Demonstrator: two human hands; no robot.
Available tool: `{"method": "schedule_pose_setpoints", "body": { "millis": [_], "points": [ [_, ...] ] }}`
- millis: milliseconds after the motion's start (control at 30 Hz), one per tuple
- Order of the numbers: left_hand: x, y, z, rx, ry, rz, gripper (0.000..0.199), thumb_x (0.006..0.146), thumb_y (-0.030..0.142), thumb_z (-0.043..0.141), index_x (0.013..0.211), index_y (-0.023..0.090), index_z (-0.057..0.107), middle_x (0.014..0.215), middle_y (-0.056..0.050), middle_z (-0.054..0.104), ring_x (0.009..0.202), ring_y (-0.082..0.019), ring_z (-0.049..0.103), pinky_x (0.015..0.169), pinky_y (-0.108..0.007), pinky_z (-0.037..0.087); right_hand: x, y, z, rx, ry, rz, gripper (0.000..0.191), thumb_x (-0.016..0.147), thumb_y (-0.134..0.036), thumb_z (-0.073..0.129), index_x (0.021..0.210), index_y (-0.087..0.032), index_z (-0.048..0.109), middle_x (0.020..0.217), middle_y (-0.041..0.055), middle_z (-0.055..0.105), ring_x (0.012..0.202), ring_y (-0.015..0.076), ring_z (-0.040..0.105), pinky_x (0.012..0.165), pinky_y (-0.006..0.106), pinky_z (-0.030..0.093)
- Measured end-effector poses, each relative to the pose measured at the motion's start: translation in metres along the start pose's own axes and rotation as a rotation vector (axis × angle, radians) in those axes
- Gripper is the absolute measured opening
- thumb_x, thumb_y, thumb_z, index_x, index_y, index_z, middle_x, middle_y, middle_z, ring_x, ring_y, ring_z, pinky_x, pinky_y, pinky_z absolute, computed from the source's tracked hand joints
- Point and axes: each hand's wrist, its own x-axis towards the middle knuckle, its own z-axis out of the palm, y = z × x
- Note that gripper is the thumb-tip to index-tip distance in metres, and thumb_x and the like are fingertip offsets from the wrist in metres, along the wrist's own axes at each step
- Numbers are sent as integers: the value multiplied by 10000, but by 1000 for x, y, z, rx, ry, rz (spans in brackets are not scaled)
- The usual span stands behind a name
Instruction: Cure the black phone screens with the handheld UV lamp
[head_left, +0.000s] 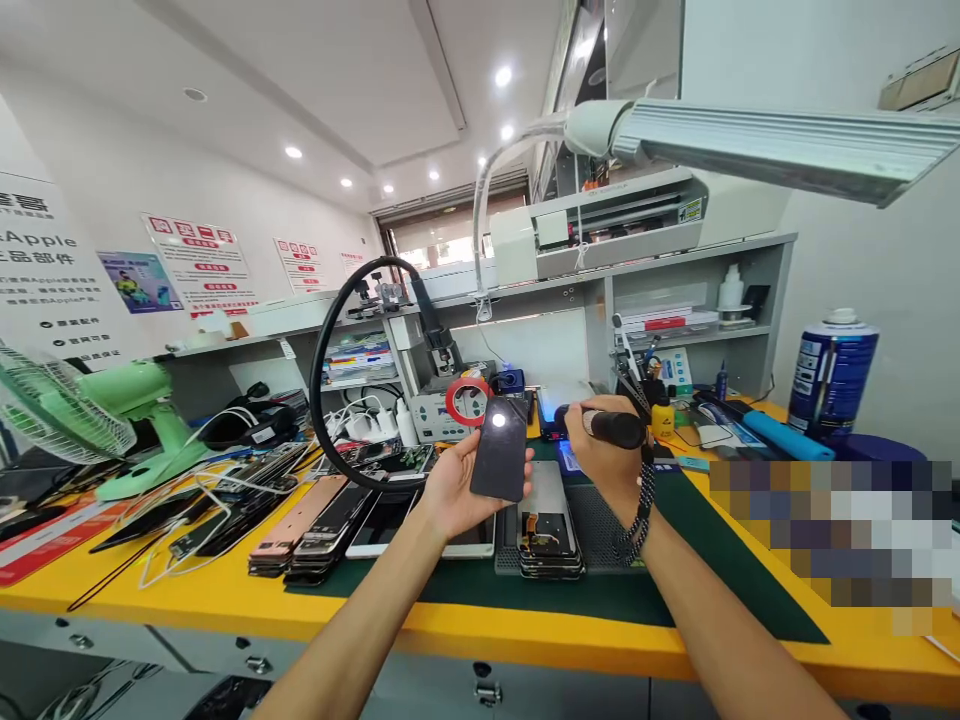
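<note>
A: Please, what do the hands hold at this moment?
B: The left hand [454, 490] holds a dark phone [499, 462] above the worktop [592, 640]; the thumb is at one long edge, the fingertips come around the other; a round bright spot shows on the phone's glossy face.

A: And the right hand [596, 468]?
B: It is closed firmly around a black flashlight [615, 428]; if we take the phone as the centre of a clock, this flashlight is at three o'clock, near the phone but apart from it; a braided wristband [643, 520] is on that wrist.

A: Which things are near to them?
B: At about five o'clock a stack of opened phones [551, 530] lies on the worktop; at about eight o'clock there is a white-edged tablet [367, 530], partly hidden behind the left arm; at about eleven o'clock, behind the phone, I see a red tape roll [452, 402].

A: And farther away?
B: A green fan [139, 390] is at about nine o'clock; a long lamp [757, 150] hangs between one and two o'clock; a blue spray can [831, 380] stands between two and three o'clock, well apart from the hands.
</note>
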Motion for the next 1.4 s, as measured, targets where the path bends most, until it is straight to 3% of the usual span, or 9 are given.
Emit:
{"method": "schedule_pose_setpoints", "body": {
  "millis": [167, 300, 500, 633, 833, 1067, 1400],
  "points": [
    [25, 4, 6, 42, -30, 25, 505, 1009, 416, 437, 1297, 51, 634, 1200, -219, 686, 985, -306, 686, 937, -481, 495, 7, -8, -5, 86, 67, 67, 246, 997, -398, 583, 953, -163, 640, 924, 16, 643, 849, 119, 626, 802, 301, 564],
    [45, 6, 0, 56, -30, 55, 481, 989, 414, 430, 1136, 52, 709, 1119, -221, 721, 936, -323, 705, 921, -522, 502, 14, -23, -10, 179, 121, 69, 155, 947, -293, 643, 883, -155, 617, 864, 4, 626, 825, 126, 624, 784, 312, 560],
    [66, 5, -20, -8, 65, 111, 326, 927, 378, 531, 884, 125, 733, 853, -115, 753, 798, -262, 715, 827, -413, 534, 17, -53, -19, 282, 11, -42, 62, 843, -162, 679, 879, -177, 631, 842, 26, 649, 802, 146, 650, 739, 303, 583],
    [65, 7, -24, -38, 82, 147, 309, 895, 380, 570, 852, 120, 730, 785, -99, 738, 726, -236, 699, 801, -370, 540, 11, -66, -20, 296, -45, -112, 122, 797, -132, 690, 902, -180, 652, 838, 28, 666, 793, 149, 668, 735, 297, 596],
    [58, 9, -23, 29, -2, 202, 512, 914, 428, 463, 1083, 25, 730, 989, -209, 756, 949, -309, 719, 910, -401, 527, 0, -85, -23, 280, -119, -174, 188, 750, -114, 705, 918, -193, 674, 858, 27, 694, 790, 154, 680, 703, 301, 603],
    [53, 7, -27, 49, -43, 247, 473, 912, 425, 451, 988, 64, 747, 955, -172, 763, 933, -317, 719, 870, -407, 531, -6, -87, -23, 245, -92, -269, 255, 700, -82, 747, 946, -127, 696, 893, 67, 710, 792, 162, 690, 688, 298, 617],
    [51, 0, -29, 29, -39, 260, 377, 867, 413, 557, 856, 98, 763, 892, -119, 763, 874, -287, 710, 828, -375, 528, -2, -88, -18, 117, -39, -277, 287, 757, -142, 762, 1030, -168, 677, 989, 84, 705, 863, 184, 697, 759, 346, 620]
  ]
}}
